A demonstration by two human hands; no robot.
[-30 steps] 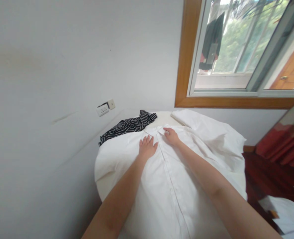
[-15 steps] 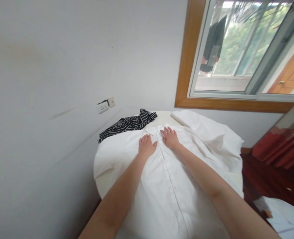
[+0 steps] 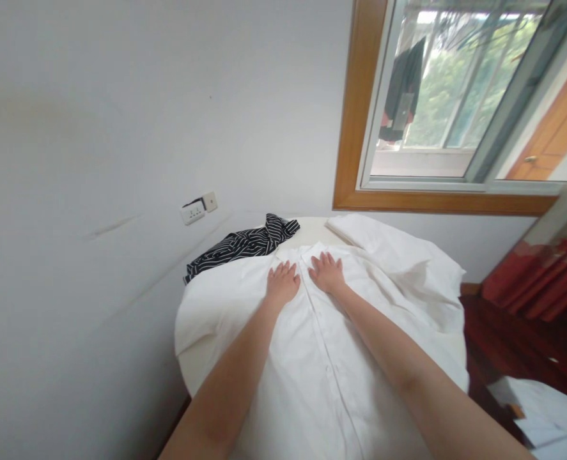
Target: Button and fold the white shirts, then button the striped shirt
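A white button-up shirt [image 3: 302,358] lies spread front side up over a round cream table [image 3: 314,228], its button line running down the middle. My left hand [image 3: 283,282] rests flat on the shirt, left of the button line near the collar. On the other side of that line, my right hand [image 3: 326,273] also presses flat with its fingers spread. Neither hand grips anything. One sleeve reaches out to the right with loose folds; the lower part of the shirt runs out of view between my forearms.
A black-and-white striped cloth [image 3: 245,246] lies bunched at the table's back left, against the wall. Above it is a wall socket [image 3: 193,212]. A wood-framed window [image 3: 350,128] is at the right, near a red and cream curtain [image 3: 532,281]. White fabric [image 3: 542,409] lies lower right.
My right hand has slid slightly toward me along the shirt, and my left hand has barely moved. The whole view has shifted a little.
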